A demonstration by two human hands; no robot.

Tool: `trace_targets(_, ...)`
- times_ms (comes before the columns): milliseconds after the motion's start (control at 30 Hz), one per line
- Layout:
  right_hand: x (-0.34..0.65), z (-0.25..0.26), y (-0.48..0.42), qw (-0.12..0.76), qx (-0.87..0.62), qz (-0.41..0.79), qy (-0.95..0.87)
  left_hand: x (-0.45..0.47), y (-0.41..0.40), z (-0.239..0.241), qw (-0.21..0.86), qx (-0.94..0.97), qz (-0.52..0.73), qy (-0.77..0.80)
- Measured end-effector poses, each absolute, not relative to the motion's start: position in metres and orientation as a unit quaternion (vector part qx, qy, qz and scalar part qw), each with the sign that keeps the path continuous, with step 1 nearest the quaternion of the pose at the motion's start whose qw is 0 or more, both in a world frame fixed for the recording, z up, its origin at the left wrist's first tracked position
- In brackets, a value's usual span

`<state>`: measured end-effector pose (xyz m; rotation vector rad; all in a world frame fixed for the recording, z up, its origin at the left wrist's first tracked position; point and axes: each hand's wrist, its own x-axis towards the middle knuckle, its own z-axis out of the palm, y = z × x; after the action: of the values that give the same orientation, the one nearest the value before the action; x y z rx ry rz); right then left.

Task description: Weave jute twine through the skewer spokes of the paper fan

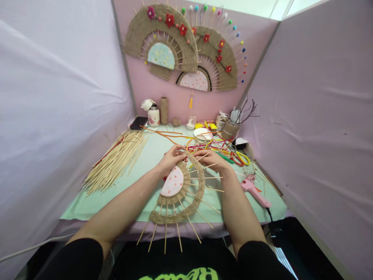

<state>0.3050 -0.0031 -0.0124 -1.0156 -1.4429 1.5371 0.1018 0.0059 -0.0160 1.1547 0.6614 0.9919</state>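
Note:
A half-round woven fan [201, 182] of twine and thin sticks is tilted in front of me, its stick ends pointing right and down. At its centre is a white half-circle of cloth with red dots [174, 182]. My left hand [172, 159] grips the fan's upper end, fingers wrapped over the woven band. My right hand [212, 160] is at the upper right of the fan, by the outer sticks, with its fingers bent round the edge. Whether it pinches the twine there is too small to make out.
Many thin sticks [116, 163] lie in a pile at the left. Coloured pipe cleaners [224, 149] are tangled behind my right hand. A pink glue gun [256, 190] rests at the right. Jars, a twine spool [164, 111] and a phone [139, 123] stand or lie along the back.

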Motion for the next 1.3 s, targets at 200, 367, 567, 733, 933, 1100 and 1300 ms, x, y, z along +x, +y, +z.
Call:
trace_targets(200, 0.308, -0.017, 0.001, 0.406, -0.431, 0.562, -0.577, 0.102, 0.006, -0.015, 0.675, 0.496, 0.456, 0.301)
trace_targets(367, 0.310, -0.017, 0.001, 0.404, -0.445, 0.554, -0.576, 0.101, 0.009, -0.012, 0.713, 0.437, 0.446, 0.319)
trace_targets(567, 0.307, -0.010, -0.003, 0.403, -0.427, 0.582, -0.562, 0.099, 0.011, -0.007, 0.762, 0.387, 0.402, 0.327)
trace_targets(733, 0.312, -0.012, -0.002, 0.385, -0.445, 0.562, -0.581, 0.095, 0.014, -0.008, 0.748, 0.399, 0.398, 0.351)
trace_targets(933, 0.319, -0.013, 0.005, 0.539, -0.450, 0.508, -0.498, 0.093, 0.017, -0.007, 0.767, 0.374, 0.409, 0.323)
trace_targets(1100, 0.316, -0.007, 0.006, 0.619, -0.400, 0.491, -0.465, 0.093, 0.015, -0.003, 0.774, 0.363, 0.395, 0.335)
trace_targets(1300, 0.315, -0.008, 0.002, 0.604, -0.384, 0.495, -0.493, 0.088, 0.018, -0.001, 0.772, 0.363, 0.423, 0.305)
